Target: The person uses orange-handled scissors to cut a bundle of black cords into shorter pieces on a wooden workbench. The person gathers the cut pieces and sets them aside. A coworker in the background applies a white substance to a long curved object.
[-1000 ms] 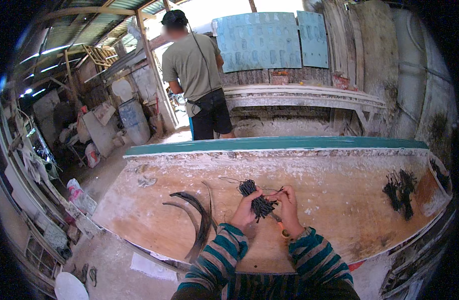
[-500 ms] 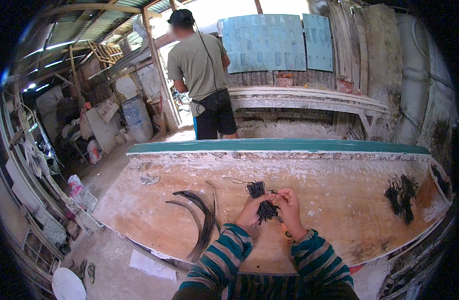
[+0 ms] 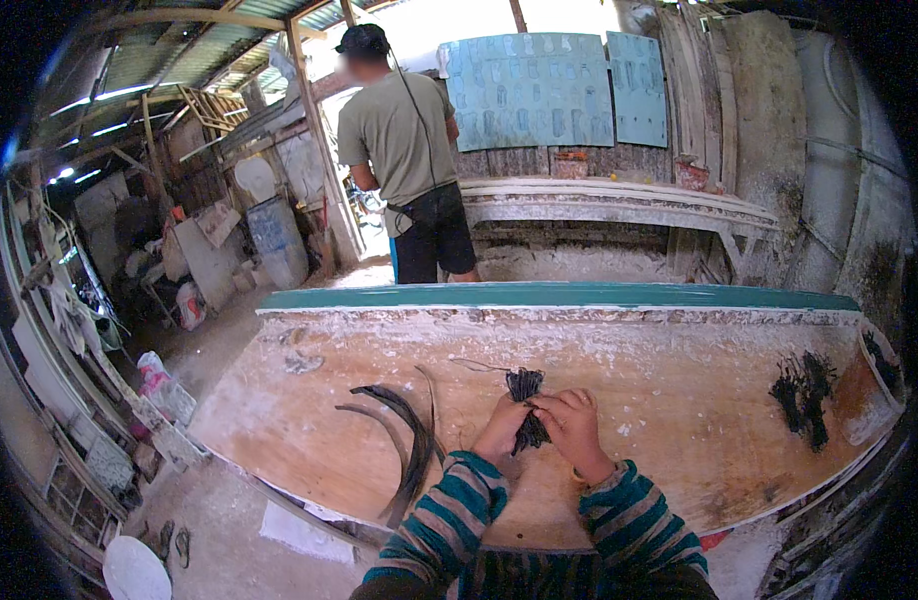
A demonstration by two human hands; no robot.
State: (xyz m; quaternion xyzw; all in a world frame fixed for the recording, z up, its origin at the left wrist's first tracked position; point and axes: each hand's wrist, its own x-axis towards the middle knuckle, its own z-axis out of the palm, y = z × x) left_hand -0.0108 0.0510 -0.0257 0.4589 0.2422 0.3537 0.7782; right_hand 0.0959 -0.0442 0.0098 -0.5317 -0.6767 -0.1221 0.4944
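Toward the left of the broad, brown wooden tabletop point(image 3: 679, 480) with white smears lie long, curved black strips point(image 3: 415, 440), rubbery in look. They are probably bendy and springy, light enough to lift singly, and best taken near the middle of their length so the ends do not whip about.

Next comes the left hand point(image 3: 497, 428), curled closed around the side of a bundle of thin black strands point(image 3: 524, 383), above the tabletop near its middle. The bundle is narrow at the waist and fans out above and below the fingers, with one loose thin strand point(image 3: 476, 364) trailing off to the left from near its top. It looks light and soft as a whole, hard to break but easy to splay; single strands could slide out of a loose grip. The waist, where the strands crowd together, is the sound place to hold it; the fanned ends would give and spread.

From the other side, the right hand point(image 3: 573, 425) bends its fingers in against that waist, thumb and fingertips pinching there; exactly which strands they grip is hidden.

At the far right, similar dark tufted bundles point(image 3: 803, 400) lie beside a brownish, curved-walled container point(image 3: 859, 398).
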